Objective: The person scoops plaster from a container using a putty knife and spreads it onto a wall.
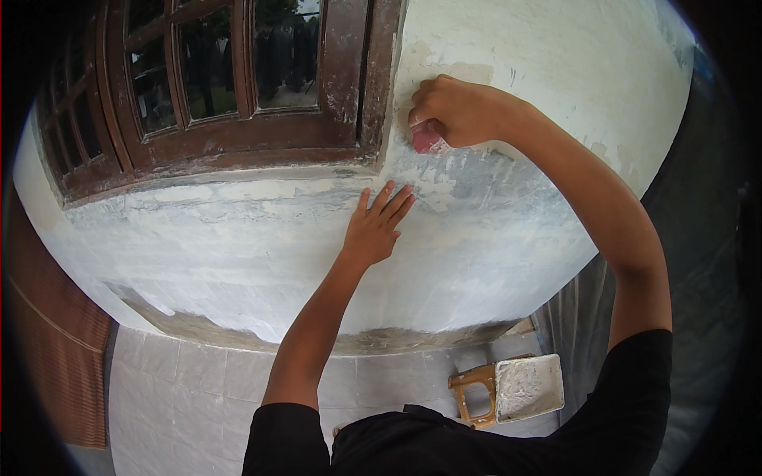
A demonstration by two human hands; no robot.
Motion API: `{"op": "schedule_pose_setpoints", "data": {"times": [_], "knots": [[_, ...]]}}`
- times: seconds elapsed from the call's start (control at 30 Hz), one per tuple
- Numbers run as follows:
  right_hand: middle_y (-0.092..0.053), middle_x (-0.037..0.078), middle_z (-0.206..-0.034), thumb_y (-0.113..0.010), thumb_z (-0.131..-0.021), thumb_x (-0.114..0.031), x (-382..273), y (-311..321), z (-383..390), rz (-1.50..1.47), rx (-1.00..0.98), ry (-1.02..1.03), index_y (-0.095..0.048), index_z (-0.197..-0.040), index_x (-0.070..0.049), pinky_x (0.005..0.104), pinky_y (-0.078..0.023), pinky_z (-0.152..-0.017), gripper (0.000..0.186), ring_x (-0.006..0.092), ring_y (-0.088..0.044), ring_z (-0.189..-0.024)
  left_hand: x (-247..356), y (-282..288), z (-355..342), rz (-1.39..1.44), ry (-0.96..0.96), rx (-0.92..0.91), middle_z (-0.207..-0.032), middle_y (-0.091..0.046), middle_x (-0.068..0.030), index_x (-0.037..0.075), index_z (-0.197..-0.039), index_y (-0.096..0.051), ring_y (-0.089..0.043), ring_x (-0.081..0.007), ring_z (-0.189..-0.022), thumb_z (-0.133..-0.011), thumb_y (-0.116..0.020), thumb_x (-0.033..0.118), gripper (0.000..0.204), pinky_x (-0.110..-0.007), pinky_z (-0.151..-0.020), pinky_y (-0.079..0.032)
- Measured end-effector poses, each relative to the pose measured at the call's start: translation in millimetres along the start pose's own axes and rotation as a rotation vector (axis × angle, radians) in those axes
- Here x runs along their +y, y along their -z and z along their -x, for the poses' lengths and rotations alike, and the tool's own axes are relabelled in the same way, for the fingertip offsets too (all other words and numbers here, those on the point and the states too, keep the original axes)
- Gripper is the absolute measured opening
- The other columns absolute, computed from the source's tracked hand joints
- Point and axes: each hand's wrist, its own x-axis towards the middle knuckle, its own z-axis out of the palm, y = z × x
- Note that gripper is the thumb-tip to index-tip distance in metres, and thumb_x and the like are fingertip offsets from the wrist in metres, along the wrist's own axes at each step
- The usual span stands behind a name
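Via remote feed I note: small red, white-smeared hand tool (426,140), gripped at upright, patchy white-and-grey plastered wall (468,254); contact unclear.

Red tool (426,140) half-hidden in the right hand (451,111)
Its edge is unclear; the top border cuts the brown window (242,130), and the tray (560,382) hides part of the stool (473,376).

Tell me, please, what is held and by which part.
The right hand grips a reddish object by its upper part, the lower end showing; the left hand holds nothing.
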Motion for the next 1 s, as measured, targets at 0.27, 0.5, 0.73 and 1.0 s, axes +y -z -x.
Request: {"op": "schedule_pose_setpoints", "data": {"times": [0.27,0.5,0.73,1.0], "knots": [[-0.066,0.014,-0.085,-0.056,-0.068,0.010,-1,22,6,-0.102,-0.061,-0.077,-0.069,-0.091,0.001,0.0374,-0.049,-0.079,0.027,0.0309,-0.060,-0.089,-1,0,0,-0.011,0.005,0.015,-0.155,-0.017,0.0021,0.018,-0.146,-0.028,-0.011,-0.0246,-0.143,-0.080,-0.064,0.037,0.077,-0.054,-0.113,-0.014],[-0.066,0.014,-0.086,-0.057,-0.070,0.006,0,-8,-10,-0.107,-0.083,-0.052,-0.069,-0.091,0.000,0.0375,-0.050,-0.078,0.025,0.0302,-0.060,-0.086,1,0,0,-0.022,-0.002,0.012,-0.155,-0.017,0.0018,0.018,-0.146,-0.028,-0.011,-0.0245,-0.143,-0.080,-0.063,0.037,0.077,-0.054,-0.113,-0.014],[-0.066,0.014,-0.088,-0.055,-0.073,0.009,-11,19,-15,-0.221,0.117,-0.004,-0.069,-0.094,0.000,0.0366,-0.049,-0.080,0.027,0.0306,-0.060,-0.088,-1,0,1,-0.016,0.000,0.032,-0.155,-0.018,0.0012,0.017,-0.146,-0.029,-0.014,-0.0250,-0.143,-0.080,-0.063,0.036,0.076,-0.054,-0.112,-0.013],[-0.066,0.013,-0.087,-0.058,-0.070,0.005,-4,-5,-1,-0.135,-0.161,-0.117,-0.070,-0.092,-0.001,0.0362,-0.049,-0.080,0.025,0.0303,-0.060,-0.090,0,0,0,-0.016,-0.005,0.006,-0.156,-0.015,0.0013,0.018,-0.147,-0.027,-0.012,-0.0250,-0.143,-0.081,-0.062,0.038,0.077,-0.054,-0.112,-0.013]]}}
